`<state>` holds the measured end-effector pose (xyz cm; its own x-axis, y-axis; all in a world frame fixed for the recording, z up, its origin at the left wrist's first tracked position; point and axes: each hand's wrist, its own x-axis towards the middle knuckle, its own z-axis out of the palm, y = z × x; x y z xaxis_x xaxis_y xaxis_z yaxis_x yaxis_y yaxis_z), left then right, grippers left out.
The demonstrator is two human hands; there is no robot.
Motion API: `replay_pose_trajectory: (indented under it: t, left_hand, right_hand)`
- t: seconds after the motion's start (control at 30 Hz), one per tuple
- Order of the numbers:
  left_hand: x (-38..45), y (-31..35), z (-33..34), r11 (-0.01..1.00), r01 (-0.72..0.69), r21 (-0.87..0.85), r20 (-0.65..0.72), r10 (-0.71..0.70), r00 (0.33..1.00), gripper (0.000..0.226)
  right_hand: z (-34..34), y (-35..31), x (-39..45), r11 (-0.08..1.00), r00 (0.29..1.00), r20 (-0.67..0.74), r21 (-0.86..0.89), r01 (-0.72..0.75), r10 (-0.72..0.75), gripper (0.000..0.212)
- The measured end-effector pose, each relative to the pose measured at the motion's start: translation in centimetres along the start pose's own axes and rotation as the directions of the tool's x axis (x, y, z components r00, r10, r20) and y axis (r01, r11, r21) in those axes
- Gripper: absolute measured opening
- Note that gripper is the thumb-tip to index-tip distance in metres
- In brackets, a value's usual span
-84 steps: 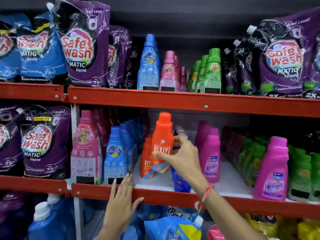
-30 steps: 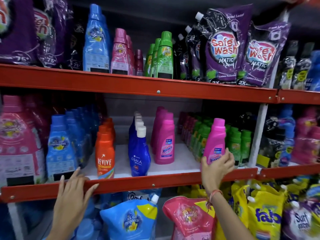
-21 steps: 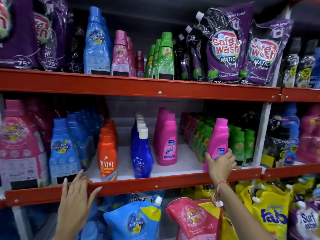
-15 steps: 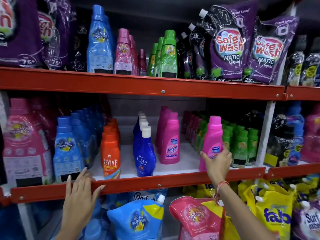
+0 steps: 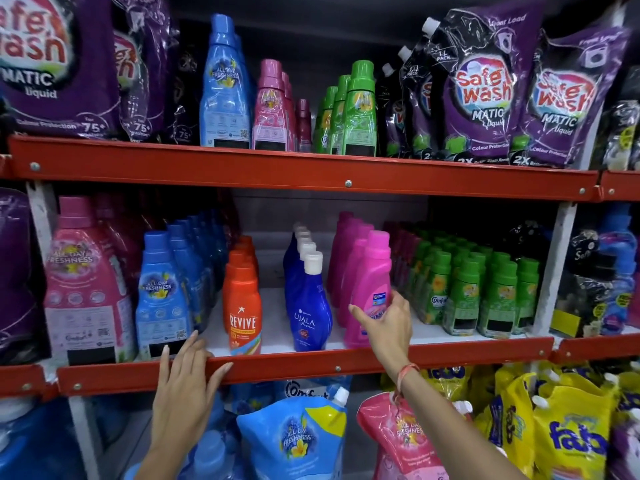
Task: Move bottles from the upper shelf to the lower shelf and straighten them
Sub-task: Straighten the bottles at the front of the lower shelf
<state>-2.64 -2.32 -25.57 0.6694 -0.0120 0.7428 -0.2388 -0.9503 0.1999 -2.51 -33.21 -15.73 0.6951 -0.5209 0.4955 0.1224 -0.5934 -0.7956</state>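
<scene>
My right hand (image 5: 384, 323) grips the lower body of a pink Vanish bottle (image 5: 372, 271), which stands at the front of a row of pink bottles on the lower shelf (image 5: 450, 353). My left hand (image 5: 185, 379) rests flat on that shelf's red front edge, fingers spread, holding nothing. To the left of the pink row stand a blue Ujala bottle (image 5: 306, 303) and an orange Revive bottle (image 5: 242, 306), each heading its own row. On the upper shelf (image 5: 311, 174) stand blue (image 5: 225, 88), pink (image 5: 272, 109) and green (image 5: 360, 112) bottles.
Purple Safe Wash pouches (image 5: 485, 95) flank the upper bottles. Green Comfort bottles (image 5: 478, 292) fill the lower shelf right of my right hand; blue (image 5: 161, 299) and large pink (image 5: 81, 285) bottles stand left. Refill pouches (image 5: 298, 438) hang below.
My right hand has carried the pink Vanish bottle leftward from beside the green bottles to the front of the pink row. My left hand stays on the shelf edge.
</scene>
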Motion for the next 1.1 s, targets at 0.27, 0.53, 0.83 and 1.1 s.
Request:
replay_pose_trajectory:
  t: [0.27,0.53,0.83,1.1]
  left_hand:
    - [0.0,0.3,-0.1,0.999,0.038,-0.021,0.053,-0.037,0.998,0.069]
    - [-0.1,1.4,-1.3,0.981,0.094,-0.172,0.066,-0.084,0.994,0.064]
    - [4.2,5.8,-5.4,0.590,0.490,-0.641,0.300,-0.396,0.868,0.053]
    - [4.8,4.4,-4.7,0.498,0.517,-0.697,0.462,-0.240,0.854,0.081]
  right_hand:
    - [0.1,0.1,-0.3,0.998,0.999,0.034,-0.047,0.028,-0.026,0.082]
    - [-1.0,-3.8,-3.1,0.964,0.959,-0.173,0.101,0.246,-0.227,0.052]
    - [4.1,-8.4,-8.5,0.918,0.787,0.610,0.360,-0.169,-0.094,0.030]
    - [10.1,-6.8,-6.8,0.863,0.653,0.748,0.250,-0.439,0.116,0.091]
